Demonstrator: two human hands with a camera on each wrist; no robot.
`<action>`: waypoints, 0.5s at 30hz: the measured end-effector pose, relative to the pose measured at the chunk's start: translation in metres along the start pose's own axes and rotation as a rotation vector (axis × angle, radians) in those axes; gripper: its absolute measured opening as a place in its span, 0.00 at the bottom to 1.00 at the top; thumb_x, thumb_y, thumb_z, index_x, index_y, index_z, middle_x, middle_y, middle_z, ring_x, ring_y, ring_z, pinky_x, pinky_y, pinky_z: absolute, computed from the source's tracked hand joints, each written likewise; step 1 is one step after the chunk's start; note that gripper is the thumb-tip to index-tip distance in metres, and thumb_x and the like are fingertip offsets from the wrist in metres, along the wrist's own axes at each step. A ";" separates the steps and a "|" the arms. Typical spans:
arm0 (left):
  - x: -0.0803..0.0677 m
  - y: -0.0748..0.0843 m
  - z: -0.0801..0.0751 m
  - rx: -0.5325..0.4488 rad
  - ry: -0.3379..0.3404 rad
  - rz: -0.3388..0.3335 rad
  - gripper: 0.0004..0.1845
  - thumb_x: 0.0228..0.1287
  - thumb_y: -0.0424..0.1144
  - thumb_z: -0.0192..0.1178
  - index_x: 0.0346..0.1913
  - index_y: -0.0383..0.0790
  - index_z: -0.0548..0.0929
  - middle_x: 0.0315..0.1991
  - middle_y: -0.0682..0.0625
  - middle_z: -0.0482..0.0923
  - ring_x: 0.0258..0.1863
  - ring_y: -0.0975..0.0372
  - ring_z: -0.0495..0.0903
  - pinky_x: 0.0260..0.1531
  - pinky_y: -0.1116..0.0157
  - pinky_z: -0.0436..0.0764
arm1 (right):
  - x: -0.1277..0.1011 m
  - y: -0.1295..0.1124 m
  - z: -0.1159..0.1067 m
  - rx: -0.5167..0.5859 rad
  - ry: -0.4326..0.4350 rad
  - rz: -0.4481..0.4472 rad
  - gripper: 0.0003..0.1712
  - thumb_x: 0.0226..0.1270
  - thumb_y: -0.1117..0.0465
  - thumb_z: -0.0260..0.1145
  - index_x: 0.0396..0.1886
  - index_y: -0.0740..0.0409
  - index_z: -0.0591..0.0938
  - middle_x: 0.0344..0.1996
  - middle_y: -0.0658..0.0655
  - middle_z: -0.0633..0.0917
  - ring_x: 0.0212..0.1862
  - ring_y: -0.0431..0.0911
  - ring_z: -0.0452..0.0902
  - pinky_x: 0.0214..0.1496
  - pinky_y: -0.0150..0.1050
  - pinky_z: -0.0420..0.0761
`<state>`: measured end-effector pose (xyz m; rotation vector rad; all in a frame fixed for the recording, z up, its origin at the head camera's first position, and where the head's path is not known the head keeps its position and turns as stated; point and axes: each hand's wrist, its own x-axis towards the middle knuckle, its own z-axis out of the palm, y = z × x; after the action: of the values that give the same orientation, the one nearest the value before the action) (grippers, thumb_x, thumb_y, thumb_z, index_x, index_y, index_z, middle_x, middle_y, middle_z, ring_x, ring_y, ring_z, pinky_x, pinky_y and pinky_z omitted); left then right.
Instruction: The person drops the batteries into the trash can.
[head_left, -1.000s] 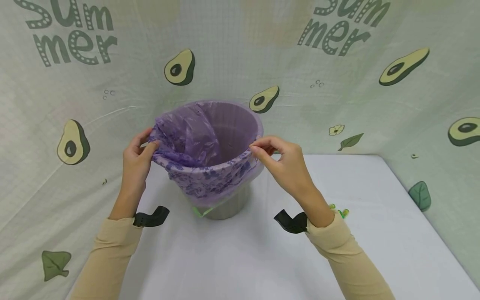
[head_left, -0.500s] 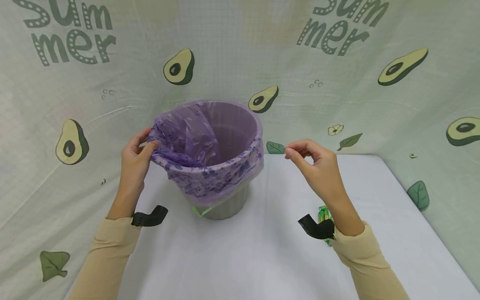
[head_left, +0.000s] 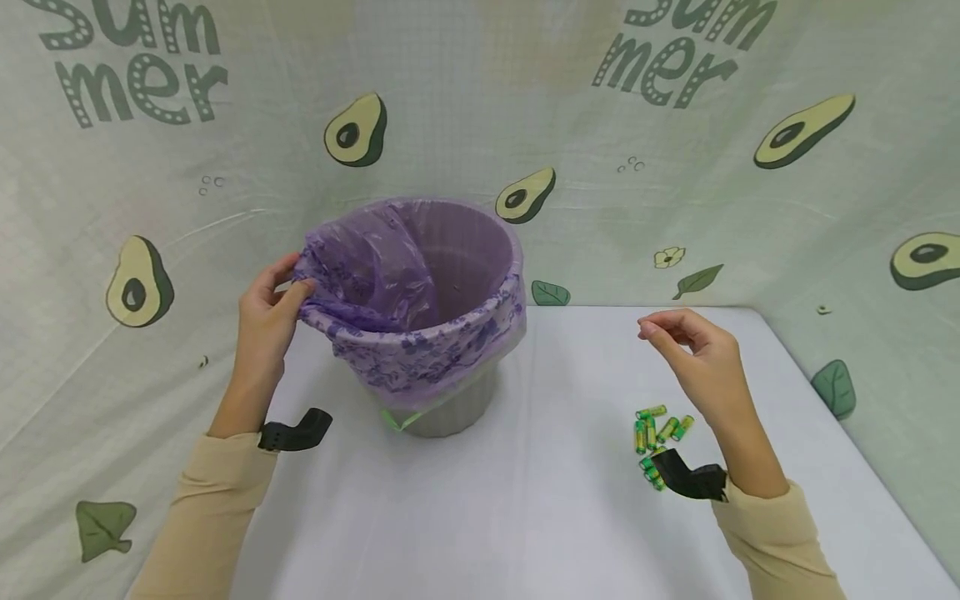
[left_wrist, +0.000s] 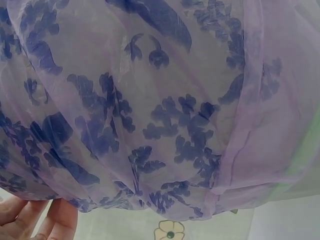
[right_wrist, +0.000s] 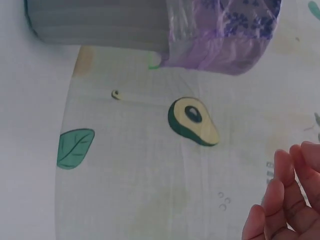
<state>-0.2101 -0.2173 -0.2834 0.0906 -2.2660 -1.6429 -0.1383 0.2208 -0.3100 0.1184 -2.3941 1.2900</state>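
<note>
**Avocado-Print Cloth Around a White Tabletop**

A pale backdrop cloth (head_left: pixel 450 100) stands behind and to both sides. Just outward of the fingers of the left hand (head_left: pixel 264 321) it shows a halved avocado (head_left: pixel 138 283), and high above them grey "Summer" lettering (head_left: pixel 127 67). Beyond the fingers of the right hand (head_left: pixel 705 367), close above them, are a small flower (head_left: pixel 670 257) and a slim leaf (head_left: pixel 701 281). A darker leaf (head_left: pixel 551 293) sits inward of them, at the cloth's lower edge. A long avocado slice (head_left: pixel 806 132) lies well above. Beneath both sets of fingers spreads the white tabletop (head_left: pixel 525 517).
</note>
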 end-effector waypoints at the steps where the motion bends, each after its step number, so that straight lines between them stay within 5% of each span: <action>1: 0.000 0.000 0.000 0.001 0.000 -0.001 0.26 0.64 0.41 0.53 0.66 0.43 0.68 0.47 0.64 0.69 0.40 0.75 0.73 0.33 0.80 0.72 | -0.002 0.004 -0.002 -0.011 0.000 0.013 0.13 0.65 0.56 0.62 0.42 0.60 0.81 0.31 0.33 0.80 0.37 0.30 0.75 0.38 0.21 0.70; 15: 0.001 0.002 -0.003 0.064 -0.024 -0.012 0.28 0.64 0.41 0.53 0.67 0.43 0.66 0.48 0.64 0.69 0.38 0.77 0.73 0.32 0.82 0.72 | -0.027 0.060 -0.022 -0.099 -0.030 0.183 0.20 0.67 0.50 0.59 0.47 0.61 0.78 0.32 0.32 0.78 0.35 0.29 0.72 0.35 0.20 0.71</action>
<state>-0.2099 -0.2196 -0.2800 0.1004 -2.3408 -1.5858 -0.1228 0.2691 -0.3568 -0.1143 -2.5384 1.2519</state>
